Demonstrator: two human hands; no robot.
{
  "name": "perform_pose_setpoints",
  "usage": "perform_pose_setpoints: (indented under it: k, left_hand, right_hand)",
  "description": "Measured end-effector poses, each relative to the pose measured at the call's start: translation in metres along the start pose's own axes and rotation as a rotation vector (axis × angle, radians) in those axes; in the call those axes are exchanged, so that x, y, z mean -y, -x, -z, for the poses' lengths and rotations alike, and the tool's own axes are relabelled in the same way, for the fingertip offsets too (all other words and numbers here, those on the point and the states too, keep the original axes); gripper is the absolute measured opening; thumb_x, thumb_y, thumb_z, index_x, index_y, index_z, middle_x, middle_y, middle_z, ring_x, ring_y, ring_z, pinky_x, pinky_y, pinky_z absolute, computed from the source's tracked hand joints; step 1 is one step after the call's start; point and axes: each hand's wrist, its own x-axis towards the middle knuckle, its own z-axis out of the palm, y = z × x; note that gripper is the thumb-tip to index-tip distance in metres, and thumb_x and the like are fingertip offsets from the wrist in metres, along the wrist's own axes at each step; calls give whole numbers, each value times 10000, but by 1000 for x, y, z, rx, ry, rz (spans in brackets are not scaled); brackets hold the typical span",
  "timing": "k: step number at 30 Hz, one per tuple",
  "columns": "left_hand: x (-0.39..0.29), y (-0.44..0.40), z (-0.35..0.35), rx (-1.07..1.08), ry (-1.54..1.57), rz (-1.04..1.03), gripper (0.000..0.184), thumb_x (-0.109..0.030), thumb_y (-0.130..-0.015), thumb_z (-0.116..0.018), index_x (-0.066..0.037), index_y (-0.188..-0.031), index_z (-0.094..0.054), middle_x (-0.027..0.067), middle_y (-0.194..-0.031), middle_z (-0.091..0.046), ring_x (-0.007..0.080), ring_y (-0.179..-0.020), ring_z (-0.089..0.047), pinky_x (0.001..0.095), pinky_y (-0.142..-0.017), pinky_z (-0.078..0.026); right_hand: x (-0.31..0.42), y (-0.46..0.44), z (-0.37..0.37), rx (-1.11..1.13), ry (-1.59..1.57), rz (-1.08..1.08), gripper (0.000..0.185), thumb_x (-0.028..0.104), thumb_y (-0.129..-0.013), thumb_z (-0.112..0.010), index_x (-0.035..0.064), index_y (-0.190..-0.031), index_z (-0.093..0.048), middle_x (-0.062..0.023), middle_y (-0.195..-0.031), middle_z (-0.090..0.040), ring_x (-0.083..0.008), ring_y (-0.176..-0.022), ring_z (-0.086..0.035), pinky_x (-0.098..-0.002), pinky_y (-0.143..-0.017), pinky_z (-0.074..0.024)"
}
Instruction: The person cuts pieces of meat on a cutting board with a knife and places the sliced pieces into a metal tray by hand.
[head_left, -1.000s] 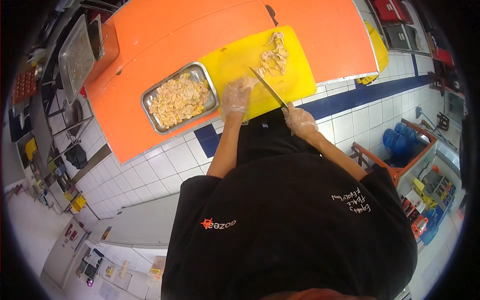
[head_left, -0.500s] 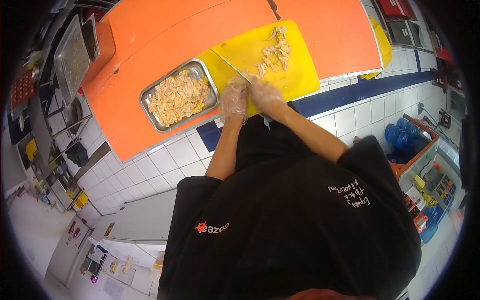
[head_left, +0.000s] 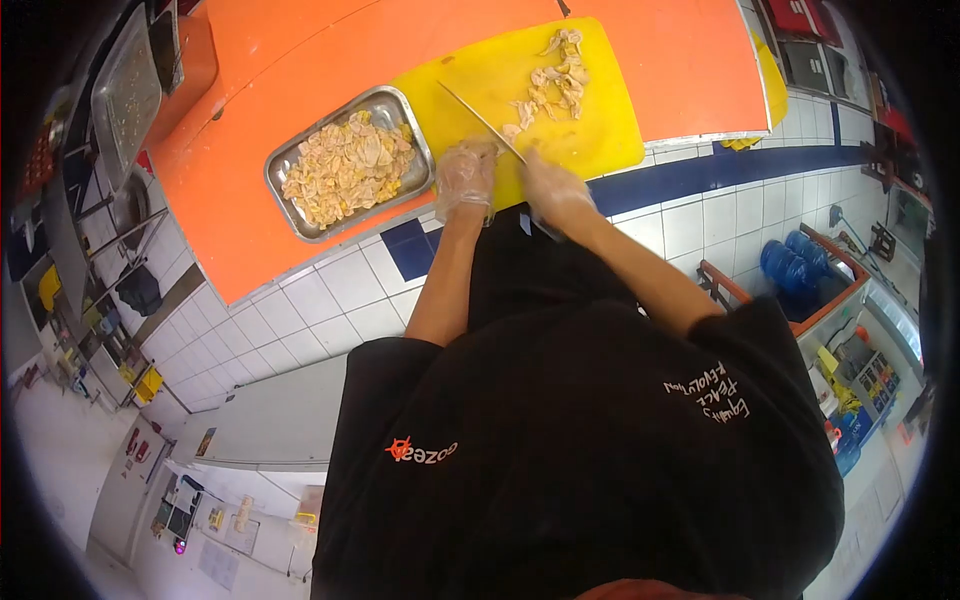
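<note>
My right hand (head_left: 553,190), in a clear plastic glove, is closed around the handle of a knife (head_left: 478,119). Its blade points up and to the left, over the yellow cutting board (head_left: 595,145). My left hand (head_left: 466,178), gloved the same way, rests at the board's near left edge with its fingers curled; what is under them is hidden. Pale meat pieces (head_left: 570,85) lie strung along the board's far right part. Left of the board stands a metal tray (head_left: 394,104) heaped with cut pale meat (head_left: 350,165) with yellowish bits.
Board and tray sit on an orange table (head_left: 240,225) whose near edge runs just before my body. An orange bin (head_left: 190,75) and a tilted metal tray (head_left: 128,115) are at the far left. Blue water jugs (head_left: 795,265) stand to the right, beyond the tiled floor.
My right hand and the knife have shifted right, away from my left hand, opening a gap between the hands. The table scene has moved slightly up and left in view.
</note>
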Motion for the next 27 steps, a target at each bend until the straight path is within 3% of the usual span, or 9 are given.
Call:
perform_pose_setpoints:
  k: [4, 9, 11, 13, 15, 19, 22, 24, 27]
  left_hand:
    - [-8, -1, 13, 161, -1, 137, 193, -189, -939, -742, -79, -1081, -811, 217, -985, -764, 440, -1001, -722, 518, -882, -572]
    - [-5, -4, 15, -116, 25, 71, 388, -241, -1011, -651, -60, -1354, -661, 254, -1162, -736, 465, -1121, -695, 542, -968, -552]
    - [-6, -7, 18, -10, -33, 91, 359, -250, -1018, -638, -49, -1313, -675, 257, -1139, -736, 468, -1114, -696, 547, -975, -548]
    - [-6, -16, 27, 91, -97, 105, 338, -260, -1026, -625, -38, -1273, -689, 260, -1116, -736, 470, -1107, -696, 552, -981, -544]
    - [-6, -22, 38, 337, -94, 198, 323, -269, -1024, -634, -4, -1200, -692, 275, -1073, -733, 469, -1097, -695, 548, -971, -543]
    - [-15, -30, 40, 220, -44, 7, 315, -275, -1012, -673, 31, -1088, -673, 288, -1048, -732, 473, -1054, -705, 516, -925, -558]
    - [-40, -38, 36, 208, 264, 233, 312, -258, -1003, -730, 35, -1050, -636, 236, -974, -746, 383, -934, -751, 448, -846, -578]
    - [-47, -46, 25, 127, 634, 500, 292, -226, -995, -763, 15, -1064, -613, 154, -946, -732, 249, -849, -745, 385, -792, -580]
    - [-64, -39, 19, 9, 784, 688, 285, -203, -993, -758, 8, -1100, -600, 101, -958, -705, 154, -860, -718, 348, -774, -576]
  right_hand:
    - [30, -62, -3, -172, 79, 120, 321, 276, -1097, -519, 33, -1305, -517, -270, -942, -766, -466, -869, -757, -592, -771, -595]
    - [-50, 19, -35, -196, -15, 174, 271, 290, -1107, -529, 35, -1195, -552, -292, -922, -749, -497, -907, -741, -601, -800, -579]
    - [-58, 50, -29, -147, -2, 227, 267, 297, -1116, -525, 42, -1186, -557, -293, -912, -746, -507, -916, -734, -608, -813, -572]
    - [-48, 64, -5, 7, 0, -77, 379, 360, -1141, -468, 5, -1235, -562, -329, -1030, -750, -502, -1012, -736, -603, -861, -569]
    - [-50, 63, -2, 3, -46, -124, 391, 366, -1149, -457, 0, -1238, -561, -334, -1022, -748, -508, -1010, -733, -609, -864, -565]
    - [-53, 62, 0, -62, -107, -142, 423, 381, -1160, -429, -12, -1253, -556, -351, -1019, -740, -525, -1026, -722, -613, -889, -557]
    - [-44, 67, 14, -138, -189, -177, 431, 380, -1161, -426, -18, -1260, -559, -349, -989, -739, -526, -1002, -722, -600, -895, -559]
    - [-32, 71, 29, -111, -241, -199, 432, 381, -1161, -425, -17, -1256, -564, -338, -983, -743, -516, -987, -726, -594, -889, -561]
    - [-31, 69, 21, -92, -226, -164, 453, 375, -1161, -425, -33, -1290, -575, -308, -939, -749, -481, -935, -741, -584, -851, -566]
